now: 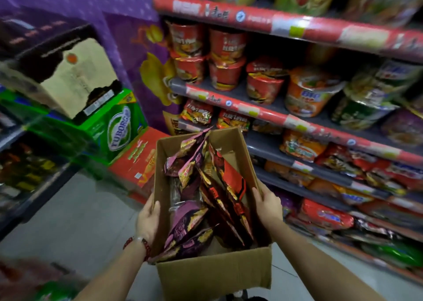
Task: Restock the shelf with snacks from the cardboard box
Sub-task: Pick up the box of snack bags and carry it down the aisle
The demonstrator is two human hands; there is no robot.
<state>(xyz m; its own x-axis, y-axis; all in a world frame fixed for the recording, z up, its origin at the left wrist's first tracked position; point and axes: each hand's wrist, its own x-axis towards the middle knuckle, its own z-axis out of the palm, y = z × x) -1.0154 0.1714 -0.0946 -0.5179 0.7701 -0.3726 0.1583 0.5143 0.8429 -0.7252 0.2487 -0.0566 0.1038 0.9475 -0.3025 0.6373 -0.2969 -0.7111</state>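
Brown corrugated cardboard forms the open rectangular box (pixel 212 275) that the person holds out in front of the body, its long axis pointing away toward the shelves. The left hand (pixel 147 220) grips the box's left wall, fingers curled over the rim, with a red beaded bracelet (pixel 146 247) around the wrist. The right hand (pixel 266 205) clasps the right wall in the same way, fingers over the top edge. Inside the box lie glossy snack packets (pixel 206 200), some purple and pink with gold print, others dark red and black, piled loosely and standing at angles; a few at the far end poke above the rim.

To the right stands a grey metal shelving unit (pixel 304 161) with red price strips along each tier. Its upper tiers carry red round noodle cups (pixel 225 58), an orange noodle bowl (pixel 309 92) and green tubs; the lower tiers hold flat bags in orange, red and blue. The box's far end is near the shelf but apart from it.

To the left, a green printed carton (pixel 119 126) sits beside a red printed carton (pixel 139 161) on the pale grey floor (pixel 80 220), with a torn beige and black box (pixel 73 72) on top of the green one. Much of the scene is motion-blurred.
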